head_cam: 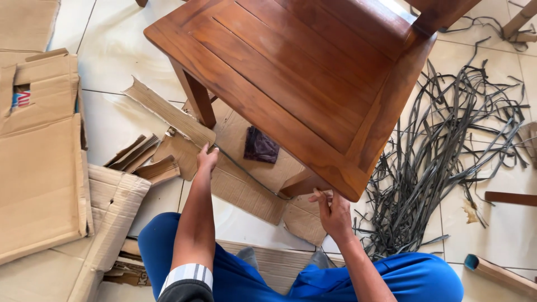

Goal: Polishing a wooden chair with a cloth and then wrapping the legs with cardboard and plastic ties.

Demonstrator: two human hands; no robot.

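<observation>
Wooden chair (pixel 313 78), head view: I see it tilted ahead of both hands. Right hand (pixel 334 212), nearer, grips a slim strip under its front corner; left hand (pixel 207 158) rests closed on cardboard (pixel 246 187).

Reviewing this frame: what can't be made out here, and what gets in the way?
Head view only:
- Chair: back and far legs cut off by the top edge.
- Right hand: fingertips tucked under the seat corner, so what they grip is hidden.
- Left hand: seen from behind; whether it holds the thin strand or just rests on the cardboard is unclear.
- Dark object under the seat: partly covered, kind unclear.
- Strap pile: runs off the right edge.
</observation>
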